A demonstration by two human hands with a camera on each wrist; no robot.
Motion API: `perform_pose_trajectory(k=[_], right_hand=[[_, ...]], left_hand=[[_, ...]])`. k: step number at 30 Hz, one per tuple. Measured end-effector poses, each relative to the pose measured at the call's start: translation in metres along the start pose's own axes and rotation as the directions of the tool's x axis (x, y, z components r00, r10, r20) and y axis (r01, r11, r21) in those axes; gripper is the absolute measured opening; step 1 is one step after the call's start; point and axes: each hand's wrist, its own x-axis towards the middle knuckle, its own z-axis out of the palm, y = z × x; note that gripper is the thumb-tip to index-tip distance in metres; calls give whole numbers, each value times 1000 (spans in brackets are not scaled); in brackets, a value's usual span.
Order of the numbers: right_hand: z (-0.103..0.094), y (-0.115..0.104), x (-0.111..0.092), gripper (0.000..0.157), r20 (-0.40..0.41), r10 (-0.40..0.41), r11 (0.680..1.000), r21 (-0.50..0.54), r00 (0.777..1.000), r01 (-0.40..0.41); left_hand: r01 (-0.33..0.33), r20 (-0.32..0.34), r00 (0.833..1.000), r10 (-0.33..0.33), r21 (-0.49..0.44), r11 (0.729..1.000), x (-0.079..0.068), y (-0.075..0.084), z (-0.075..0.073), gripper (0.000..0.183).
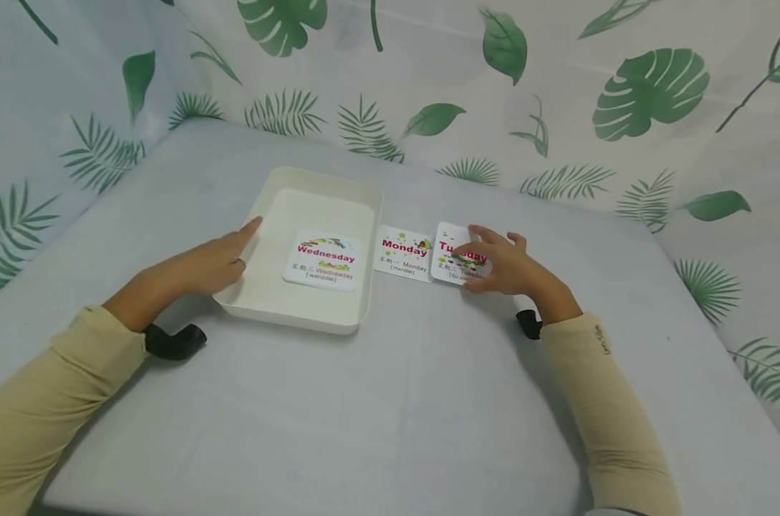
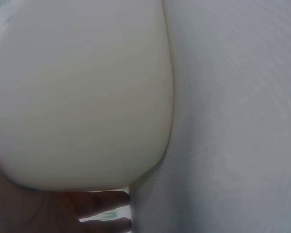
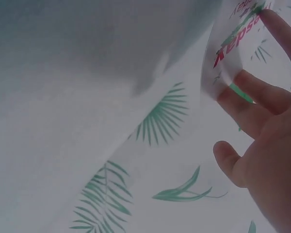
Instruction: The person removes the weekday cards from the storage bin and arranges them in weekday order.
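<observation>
In the head view my left hand rests on the left side of a white tray, its index finger straight along the wall. The left wrist view shows fingers past the tray's corner. A Wednesday card lies face up inside. My right hand holds a Tuesday card, its fingers spread across the face and upper edge, the thumb at the lower edge. Right beside it, a Monday card lies between that card and the tray. In the right wrist view the Tuesday card appears mirrored and partly cropped.
A light cloth covers the table. Behind stands a hanging curtain with green leaf prints. Black bands show at the wrists below beige sleeves.
</observation>
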Motion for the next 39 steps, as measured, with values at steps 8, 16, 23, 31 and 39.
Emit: perform_pose_trajectory(k=[8,16,23,31,39], right_hand=[[0,10,-4,52,32,35,999,5,999,-35],[-1,19,0,50,123,29,999,36,992,-33],[0,23,2,49,156,26,998,55,987,-35],[3,22,0,49,215,23,994,104,976,-46],[0,27,1,50,239,39,987,142,970,-75]], left_hand=[[-10,10,1000,10,-5,1000,1,0,-1,69],[-52,-16,999,51,-18,999,-3,-2,1,69],[-55,-24,998,54,-28,998,-1,-5,3,69],[-21,-14,1000,21,-10,1000,-1,-3,6,68],[-31,0,1000,31,-9,999,1,-2,2,68]])
